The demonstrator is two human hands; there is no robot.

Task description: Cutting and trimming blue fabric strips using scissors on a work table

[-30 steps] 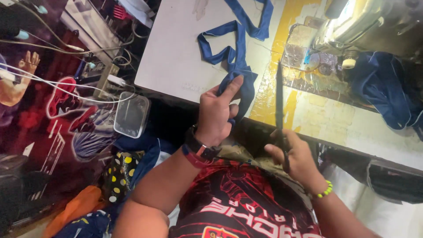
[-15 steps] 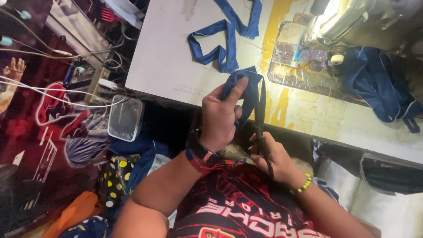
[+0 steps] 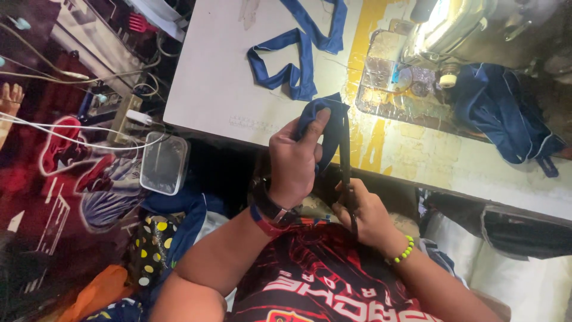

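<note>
My left hand [image 3: 295, 161] pinches the near end of a long blue fabric strip [image 3: 304, 56], folding it up just off the table's front edge. The rest of the strip loops away across the white table [image 3: 208, 89]. My right hand [image 3: 363, 217] grips the handles of dark scissors [image 3: 345, 155], whose blades point away from me and run right alongside the held fold of fabric. A watch and a red-blue band sit on my left wrist, green beads on the right.
A sewing machine [image 3: 453, 30] with a bright lamp stands at the back right. A dark blue garment [image 3: 500, 107] lies beside it. Left of the table a clear plastic box [image 3: 162, 162], cables and a power strip [image 3: 122, 113] rest on lower surfaces.
The scissors have closed in from the right until their blades lie against the fabric. My left hand has lifted and bunched the strip's end tighter.
</note>
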